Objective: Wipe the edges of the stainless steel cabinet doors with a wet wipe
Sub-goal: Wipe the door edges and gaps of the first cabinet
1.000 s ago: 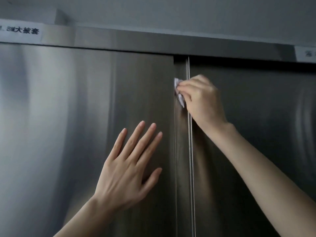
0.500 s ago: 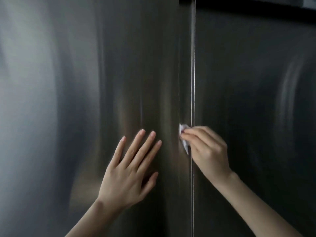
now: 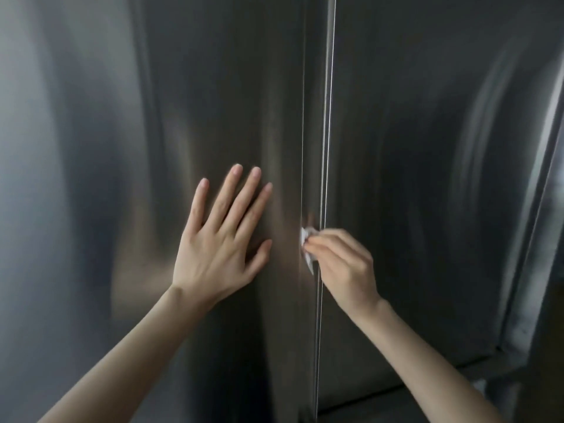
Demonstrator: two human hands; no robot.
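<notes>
Two brushed stainless steel cabinet doors fill the view, the left door (image 3: 122, 148) and the right door (image 3: 427, 178). They meet at a narrow vertical seam (image 3: 328, 117). My right hand (image 3: 345, 267) pinches a small white wet wipe (image 3: 306, 248) and holds it against the left door's inner edge beside the seam, about mid-height. My left hand (image 3: 222, 236) lies flat on the left door with fingers straight and spread, a short way left of the wipe.
The right door's lower edge (image 3: 457, 364) shows at the bottom right, with a dark gap beneath it. A vertical steel frame post (image 3: 537, 239) runs down the far right side.
My right hand has slid the wipe down the door edge from near the top to mid-height. The view has tilted down with it, and the top rail has left the frame.
</notes>
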